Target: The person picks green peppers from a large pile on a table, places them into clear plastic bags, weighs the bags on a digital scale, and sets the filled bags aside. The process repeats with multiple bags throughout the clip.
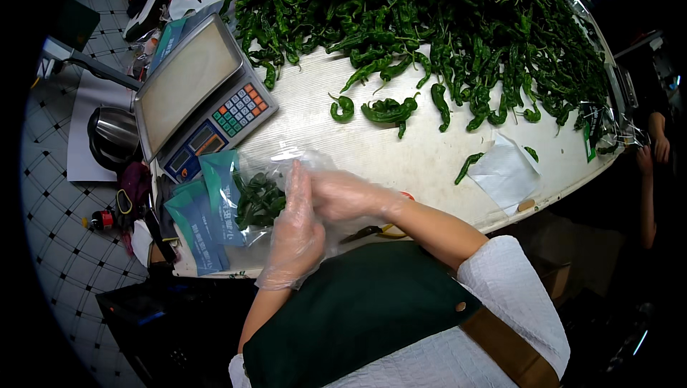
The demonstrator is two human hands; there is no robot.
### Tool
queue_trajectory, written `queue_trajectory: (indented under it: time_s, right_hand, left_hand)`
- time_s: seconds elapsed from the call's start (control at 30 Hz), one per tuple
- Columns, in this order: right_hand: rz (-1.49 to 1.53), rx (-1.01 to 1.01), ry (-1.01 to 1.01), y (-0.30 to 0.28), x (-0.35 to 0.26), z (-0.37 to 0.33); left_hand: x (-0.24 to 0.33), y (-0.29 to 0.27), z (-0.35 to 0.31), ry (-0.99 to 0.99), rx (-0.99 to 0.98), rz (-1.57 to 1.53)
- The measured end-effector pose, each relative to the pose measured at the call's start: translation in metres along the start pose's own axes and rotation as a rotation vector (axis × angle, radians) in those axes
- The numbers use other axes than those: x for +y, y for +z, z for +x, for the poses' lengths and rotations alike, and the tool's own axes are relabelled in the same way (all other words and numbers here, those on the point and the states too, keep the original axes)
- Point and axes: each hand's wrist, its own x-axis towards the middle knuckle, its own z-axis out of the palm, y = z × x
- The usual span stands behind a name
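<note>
A clear plastic bag of green peppers [259,200] with a teal printed panel lies at the table's near left. My left hand [295,234], in a clear disposable glove, is at the bag's right end, fingers straight and held together. Also gloved, my right hand [347,193] meets it from the right, its fingertips hidden behind the left hand. Thin clear film shows around both hands, and the bag's end seems pressed between them. Teal packaging bags [197,227] lie overlapped just left of the peppers. Scissors [371,232] with a yellow handle lie partly covered below my right wrist.
A digital scale [207,95] stands at the left. Behind is a large heap of green peppers [429,16], with several loose ones in front. White paper [505,173] lies at the right, near another person's hands [658,138]. A kettle [114,138] stands beyond the left edge.
</note>
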Motion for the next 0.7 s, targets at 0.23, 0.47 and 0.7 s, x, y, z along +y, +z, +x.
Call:
queue_trajectory:
  time_s: [0.23,0.47,0.7]
  right_hand:
    - [-0.746,0.570,0.357,-0.101,0.069,-0.068]
    - [-0.733,0.473,0.474,-0.094,0.050,-0.100]
    - [-0.412,0.230,0.200,-0.019,0.005,-0.064]
  left_hand:
    - [0.000,0.014,0.005,-0.119,-0.005,-0.088]
    - [-0.004,0.023,0.008,-0.148,-0.019,-0.049]
    - [0.002,0.030,0.008,-0.021,0.087,-0.069]
